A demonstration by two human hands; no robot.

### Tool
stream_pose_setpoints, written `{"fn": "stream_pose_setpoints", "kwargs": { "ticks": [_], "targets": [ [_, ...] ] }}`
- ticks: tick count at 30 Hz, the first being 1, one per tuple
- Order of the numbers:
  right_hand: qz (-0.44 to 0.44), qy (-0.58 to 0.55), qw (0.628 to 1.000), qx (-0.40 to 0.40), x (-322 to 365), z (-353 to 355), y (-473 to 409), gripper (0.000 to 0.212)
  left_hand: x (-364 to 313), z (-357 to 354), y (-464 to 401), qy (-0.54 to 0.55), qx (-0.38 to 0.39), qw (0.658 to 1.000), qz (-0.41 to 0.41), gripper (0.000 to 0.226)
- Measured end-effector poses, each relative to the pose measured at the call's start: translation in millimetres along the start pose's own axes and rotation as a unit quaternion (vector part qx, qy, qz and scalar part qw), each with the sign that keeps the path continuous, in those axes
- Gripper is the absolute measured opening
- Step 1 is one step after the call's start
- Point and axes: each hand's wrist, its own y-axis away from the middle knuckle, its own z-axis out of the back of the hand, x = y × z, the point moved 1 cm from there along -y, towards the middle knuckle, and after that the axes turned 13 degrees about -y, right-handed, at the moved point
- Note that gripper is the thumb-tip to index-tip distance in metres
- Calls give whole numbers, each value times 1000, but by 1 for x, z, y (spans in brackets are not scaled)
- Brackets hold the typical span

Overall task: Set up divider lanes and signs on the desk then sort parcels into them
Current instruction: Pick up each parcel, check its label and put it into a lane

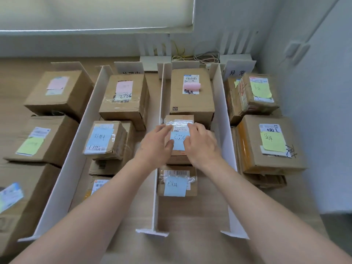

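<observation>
- Head view: your left hand (158,141) and right hand (200,143) rest on the small parcel (179,138) in the third lane, one at each side of its blue note (179,142).
- Your fingers (163,128) lie loosely curved over the parcel's top edges; whether they clamp it, you cannot tell.
- The small parcel sits between the middle divider (159,149) and the right divider (224,130), touching the large parcel (191,96) behind it.
- A second blue-noted parcel (176,182) lies just in front, nearer to you.
- The left divider (76,149) bounds the second lane, which holds the parcel marked 2786 (123,98).
- A folded sign (238,70) stands at the far end of the rightmost lane on the counter (190,216).
</observation>
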Motion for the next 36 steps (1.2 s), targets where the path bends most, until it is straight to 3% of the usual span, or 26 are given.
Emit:
{"fn": "stream_pose_setpoints", "kwargs": {
  "ticks": [8, 21, 27, 36],
  "targets": [
    [122, 26, 991, -43, 76, 60, 20, 44, -12, 97, 41, -96, -95, 991, 21, 50],
    [268, 54, 955, -110, 255, 114, 89, 48, 25, 261, 145, -130, -234, 960, 78, 49],
    [304, 80, 940, -134, 352, 94, 139, 50, 94, 320, 225, -141, -254, 951, 105, 49],
    [353, 42, 928, -108, 514, -5, 217, 54, 248, 387, 356, -178, -261, 936, 153, 49]
  ]
}}
